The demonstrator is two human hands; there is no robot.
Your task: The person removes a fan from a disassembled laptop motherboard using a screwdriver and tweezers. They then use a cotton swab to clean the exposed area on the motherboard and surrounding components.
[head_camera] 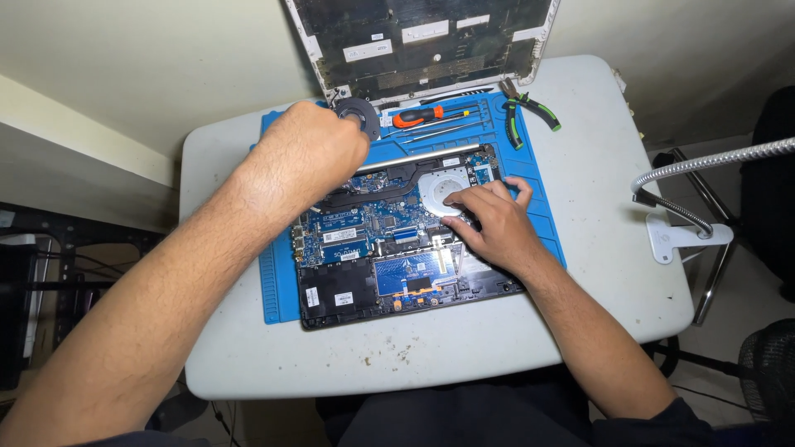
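An opened laptop base (356, 285) with its blue circuit board exposed lies on a blue work mat (277, 285). My left hand (310, 153) is raised over the laptop's back left and grips a round black fan (361, 116) at its edge. My right hand (489, 219) rests flat on the laptop's right side, fingers spread, fingertips on the white round fan recess (439, 186). A black heat pipe (381, 189) runs across the board between the two hands.
The mat sits on a small white table (596, 199). At the mat's back lie a red-handled screwdriver (421, 115), thin metal tools and green-handled pliers (522, 116). The removed laptop cover (422, 41) leans against the wall. A flexible metal lamp arm (696, 170) is clamped at the right edge.
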